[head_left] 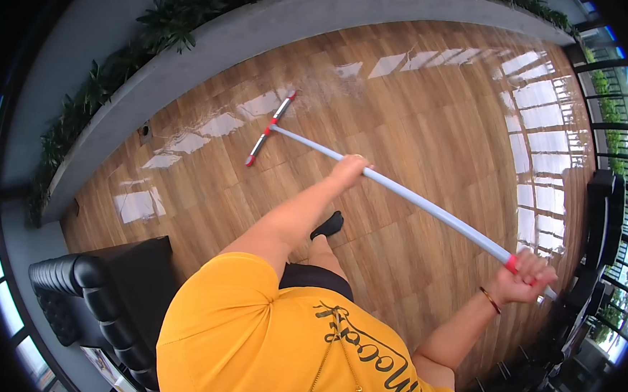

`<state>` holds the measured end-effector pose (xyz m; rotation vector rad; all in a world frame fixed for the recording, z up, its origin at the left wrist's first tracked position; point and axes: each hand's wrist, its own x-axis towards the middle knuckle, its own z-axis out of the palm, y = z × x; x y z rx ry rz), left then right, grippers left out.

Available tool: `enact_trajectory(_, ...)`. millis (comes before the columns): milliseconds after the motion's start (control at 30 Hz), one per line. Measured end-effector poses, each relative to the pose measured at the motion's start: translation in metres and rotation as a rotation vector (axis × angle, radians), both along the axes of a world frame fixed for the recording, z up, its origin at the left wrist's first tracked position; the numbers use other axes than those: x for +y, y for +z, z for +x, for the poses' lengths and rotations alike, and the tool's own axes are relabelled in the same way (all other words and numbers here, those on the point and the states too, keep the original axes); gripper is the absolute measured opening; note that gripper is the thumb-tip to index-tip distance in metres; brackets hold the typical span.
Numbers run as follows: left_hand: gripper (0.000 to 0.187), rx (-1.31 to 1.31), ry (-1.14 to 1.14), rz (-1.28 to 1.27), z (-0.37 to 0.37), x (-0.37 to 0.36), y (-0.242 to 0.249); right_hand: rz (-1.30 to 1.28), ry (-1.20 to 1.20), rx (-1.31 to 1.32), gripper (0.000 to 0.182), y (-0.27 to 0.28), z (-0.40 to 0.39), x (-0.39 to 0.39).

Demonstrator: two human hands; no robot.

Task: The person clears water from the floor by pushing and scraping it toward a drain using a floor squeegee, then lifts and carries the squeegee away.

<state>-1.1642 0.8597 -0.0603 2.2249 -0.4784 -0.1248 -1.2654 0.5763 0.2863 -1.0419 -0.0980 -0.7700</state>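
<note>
A long grey pole (435,212) runs from the lower right up to a red and silver squeegee head (272,127), which rests on the wood-look floor (419,130). My left hand (350,171) is closed around the pole's middle. Near its red-collared upper end, my right hand (525,277) is wrapped round the pole, with a thin band on the wrist. The floor around and beyond the squeegee head looks shiny and wet, with bright window reflections.
A curved grey planter wall (267,22) with green plants (188,16) bounds the floor ahead. A black tufted sofa (107,291) stands at lower left. Dark furniture (599,213) and tall windows line the right side. My foot in a black sock (328,225) is on the floor.
</note>
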Motion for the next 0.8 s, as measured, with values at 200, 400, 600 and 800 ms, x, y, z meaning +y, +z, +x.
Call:
enact_trajectory(200, 0.011, 0.324, -0.080, 0.547, 0.039, 0.073, -0.016, 0.088, 0.125, 0.178, 0.038, -0.071, 0.022, 0.019)
enact_trajectory(400, 0.021, 0.052, -0.367, 0.065, 0.045, -0.100, 0.056, 0.040, -0.037, 0.085, 0.041, 0.061, 0.000, -0.119)
enact_trajectory(600, 0.017, 0.185, -0.663, -0.041, 0.105, -0.268, 0.084, -0.199, -0.328, 0.146, 0.043, 0.154, 0.023, -0.171)
enact_trajectory(800, 0.014, 0.175, -0.528, -0.153, 0.211, -0.268, 0.072, -0.303, -0.139, -0.025, 0.039, 0.139, 0.171, -0.175)
